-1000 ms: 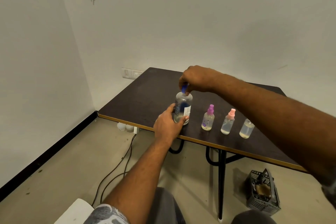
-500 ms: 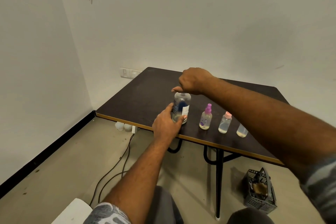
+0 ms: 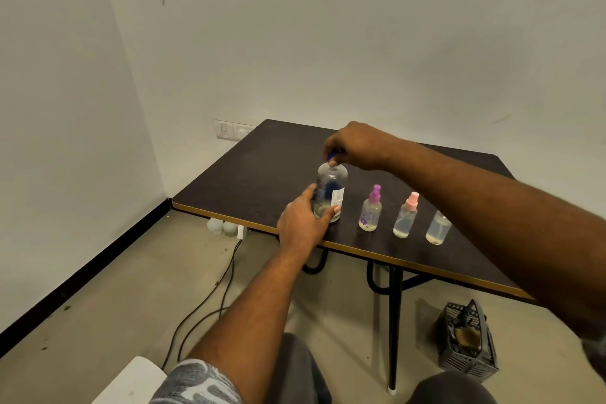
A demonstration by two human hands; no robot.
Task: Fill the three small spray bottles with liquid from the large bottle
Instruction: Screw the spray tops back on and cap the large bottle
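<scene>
The large clear bottle [image 3: 330, 185] with a blue label stands upright near the front edge of the dark table [image 3: 262, 167]. My left hand [image 3: 303, 221] grips its lower body. My right hand [image 3: 355, 145] is above it, fingers pinching the blue cap [image 3: 333, 153] on its neck. To the right stand three small spray bottles in a row: one with a purple top [image 3: 371, 209], one with a pink top [image 3: 406, 216], and one [image 3: 437, 228] whose top is hidden behind my right forearm. Each holds a little clear liquid.
The table stands in a room corner with white walls. Cables [image 3: 210, 298] run across the floor under its left end. A dark plastic crate [image 3: 467, 343] sits on the floor at the right. A white seat corner [image 3: 131, 382] shows at the bottom left.
My right hand stays on the blue cap and has turned slightly; the cap shows between my fingers again. My left hand keeps hold of the large bottle. The camera has shifted a little.
</scene>
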